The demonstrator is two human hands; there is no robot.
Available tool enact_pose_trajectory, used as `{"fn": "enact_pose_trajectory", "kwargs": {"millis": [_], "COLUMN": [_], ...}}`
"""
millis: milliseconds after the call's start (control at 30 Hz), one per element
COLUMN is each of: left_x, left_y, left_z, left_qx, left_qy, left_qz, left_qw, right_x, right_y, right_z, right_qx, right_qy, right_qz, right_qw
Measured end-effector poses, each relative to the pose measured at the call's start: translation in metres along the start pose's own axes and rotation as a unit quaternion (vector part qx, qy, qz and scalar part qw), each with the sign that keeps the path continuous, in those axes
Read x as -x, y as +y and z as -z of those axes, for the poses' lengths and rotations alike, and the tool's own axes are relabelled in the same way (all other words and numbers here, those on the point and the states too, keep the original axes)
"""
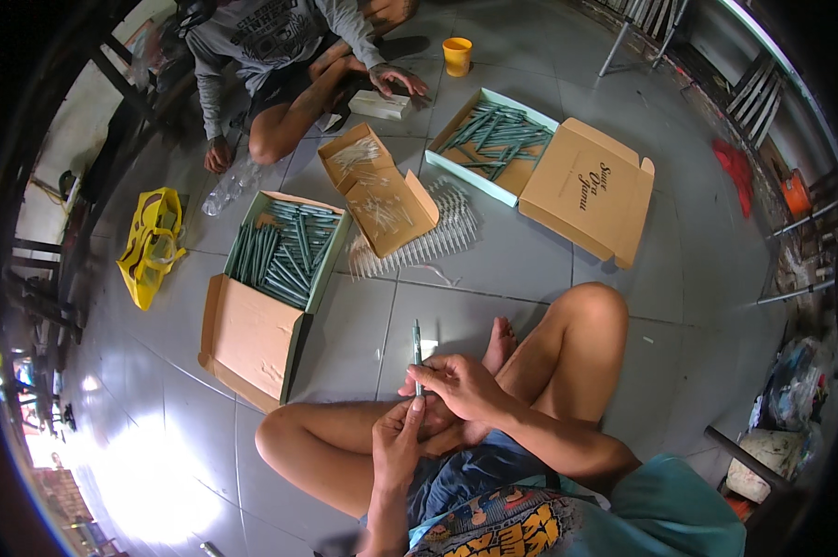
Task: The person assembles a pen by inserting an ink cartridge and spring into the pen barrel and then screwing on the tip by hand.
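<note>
A slim green pen (416,340) stands nearly upright between my hands, in front of my crossed legs. My left hand (397,444) pinches its lower end between thumb and fingers. Higher up, my right hand (463,382) grips the barrel, its fingers closed round it. Past my left knee lies an open cardboard box (252,342) filled with green pens (294,249). A second open box (581,200), farther off to the right, holds several more pens (495,137). Between them, a smaller brown box (382,227) contains thin, clear and white pieces.
Rows of thin clear pieces (449,223) lie beside the small box. Across from me sits another person in a grey sweatshirt (270,42), one hand (398,80) above a white box (380,104). An orange cup (456,58) and a yellow bag (152,243) stand on grey tiles.
</note>
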State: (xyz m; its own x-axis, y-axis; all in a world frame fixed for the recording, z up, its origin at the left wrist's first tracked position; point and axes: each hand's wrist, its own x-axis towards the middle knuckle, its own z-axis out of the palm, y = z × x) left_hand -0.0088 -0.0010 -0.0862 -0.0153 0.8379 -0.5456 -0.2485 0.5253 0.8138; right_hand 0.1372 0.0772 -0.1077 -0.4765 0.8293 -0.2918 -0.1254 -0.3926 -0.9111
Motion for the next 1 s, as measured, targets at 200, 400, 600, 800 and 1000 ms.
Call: {"fn": "enact_pose_trajectory", "kwargs": {"millis": [200, 400, 600, 800, 1000], "left_x": [-0.018, -0.017, -0.021, -0.012, -0.006], "left_y": [-0.002, -0.034, -0.026, -0.033, -0.01], "left_z": [-0.058, -0.097, -0.098, -0.106, -0.108], "left_qx": [-0.282, -0.404, -0.45, -0.483, -0.498], "left_qy": [0.245, 0.107, 0.098, 0.04, -0.006], "left_qz": [-0.333, -0.345, -0.378, -0.361, -0.32], "left_qw": [0.866, 0.84, 0.803, 0.797, 0.806], "right_x": [-0.076, -0.111, -0.101, -0.101, -0.11], "right_y": [0.037, 0.079, 0.077, 0.094, 0.108], "right_z": [0.03, 0.074, 0.065, 0.071, 0.083], "right_qx": [0.097, 0.224, 0.21, 0.209, 0.22], "right_qy": [0.354, 0.43, 0.443, 0.456, 0.464], "right_qz": [0.146, 0.015, -0.02, -0.011, 0.033], "right_qw": [0.918, 0.874, 0.871, 0.865, 0.857]}}
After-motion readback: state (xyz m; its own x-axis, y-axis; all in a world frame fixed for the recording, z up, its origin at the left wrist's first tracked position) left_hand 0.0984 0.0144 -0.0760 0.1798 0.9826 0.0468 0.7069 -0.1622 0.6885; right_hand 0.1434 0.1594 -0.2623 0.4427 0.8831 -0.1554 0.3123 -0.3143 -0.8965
